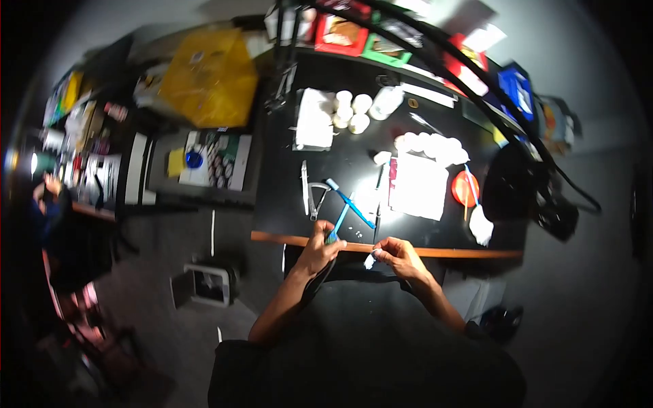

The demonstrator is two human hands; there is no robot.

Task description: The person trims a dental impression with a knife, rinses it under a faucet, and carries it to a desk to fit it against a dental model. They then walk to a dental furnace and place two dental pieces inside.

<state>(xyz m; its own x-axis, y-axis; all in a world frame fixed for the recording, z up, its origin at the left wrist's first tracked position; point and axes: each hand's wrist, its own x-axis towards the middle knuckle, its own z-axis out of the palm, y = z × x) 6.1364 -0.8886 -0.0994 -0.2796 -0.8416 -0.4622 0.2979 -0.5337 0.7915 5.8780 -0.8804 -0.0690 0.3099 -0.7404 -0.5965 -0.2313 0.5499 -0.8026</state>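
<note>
At the front edge of the black desk, my left hand [317, 253] is closed around a slim blue-green stick [341, 223], perhaps a brush, which points away from me. Its far end meets a blue toothbrush-like tool [357, 209] lying on the desk. My right hand [401, 257], just across from the left, pinches a small crumpled white piece [370, 260], which looks like tissue or cotton. Left of the blue tool lie a metal caliper-like tool [315, 202] and a thin silvery strip [305, 187].
A white sheet or pad [420, 187] lies under bright light, with white rounded pieces [432, 145] behind it. A red round lid [465, 189] and a white cloth [481, 226] are at right. A dark lamp [513, 183] overhangs the right side. Another person's hand [52, 183] shows far left.
</note>
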